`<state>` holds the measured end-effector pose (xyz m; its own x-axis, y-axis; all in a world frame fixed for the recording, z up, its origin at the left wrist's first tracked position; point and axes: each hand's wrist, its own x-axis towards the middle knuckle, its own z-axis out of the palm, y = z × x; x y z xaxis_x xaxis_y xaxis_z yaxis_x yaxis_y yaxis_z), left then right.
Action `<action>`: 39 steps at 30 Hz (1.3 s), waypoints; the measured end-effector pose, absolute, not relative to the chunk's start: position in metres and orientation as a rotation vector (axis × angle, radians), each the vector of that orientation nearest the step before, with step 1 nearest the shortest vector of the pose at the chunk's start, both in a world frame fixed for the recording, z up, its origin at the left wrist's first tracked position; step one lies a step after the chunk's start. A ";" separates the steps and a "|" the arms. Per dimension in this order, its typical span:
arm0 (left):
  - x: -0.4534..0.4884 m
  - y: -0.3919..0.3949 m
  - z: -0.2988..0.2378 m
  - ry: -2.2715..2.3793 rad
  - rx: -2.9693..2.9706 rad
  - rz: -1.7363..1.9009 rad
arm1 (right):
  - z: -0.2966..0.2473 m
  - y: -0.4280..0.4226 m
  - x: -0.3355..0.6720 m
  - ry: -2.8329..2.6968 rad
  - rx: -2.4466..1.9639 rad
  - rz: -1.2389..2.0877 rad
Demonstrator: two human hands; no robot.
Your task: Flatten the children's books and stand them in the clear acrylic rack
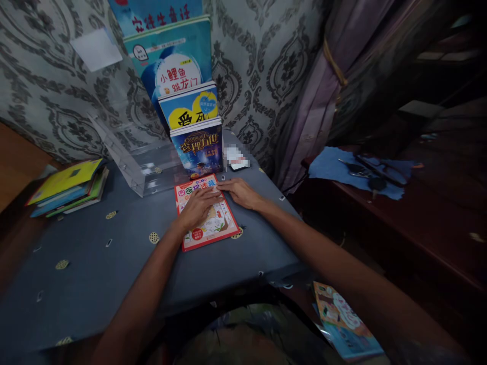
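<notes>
A red-bordered picture book [213,229] lies flat on the table in front of the clear display rack. My left hand [198,207] rests on its cover with the fingers stretched out towards the upper right. At the book's upper right edge is my right hand [240,192], its fingers extended onto the cover and close to the left fingertips. Just behind the book, a dark blue book [200,149] stands at the front of the rack. Part of the red book's cover is hidden under my hands.
The clear rack [125,162] holds several books in tiers, a yellow-and-blue book [188,109] among them. A stack of books [68,187] lies at the left. A phone-like object [238,161] is behind my right hand. Glasses [384,170] lie on a blue cloth [331,165]. More books [346,324] sit lower right.
</notes>
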<state>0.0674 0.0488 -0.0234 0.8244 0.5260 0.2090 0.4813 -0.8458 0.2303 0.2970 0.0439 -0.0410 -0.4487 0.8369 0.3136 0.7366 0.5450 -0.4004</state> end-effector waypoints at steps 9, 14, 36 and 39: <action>0.070 0.045 -0.024 0.802 2.855 0.409 | -0.040 0.031 0.296 -2.266 -1.271 0.297; 0.068 0.048 -0.025 0.671 2.827 0.438 | -0.042 0.034 0.298 -2.226 -1.219 0.338; 0.071 0.038 -0.020 0.610 2.963 0.421 | -0.046 0.017 0.301 -2.256 -1.164 0.270; 0.071 0.035 -0.020 0.602 2.966 0.406 | -0.045 0.014 0.302 -2.264 -1.159 0.273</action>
<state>0.0709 0.0354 -0.0196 0.8871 0.3939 0.2405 0.3707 -0.9186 0.1374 0.3020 0.0139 -0.0451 -0.4580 0.7944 0.3988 0.6767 0.6025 -0.4231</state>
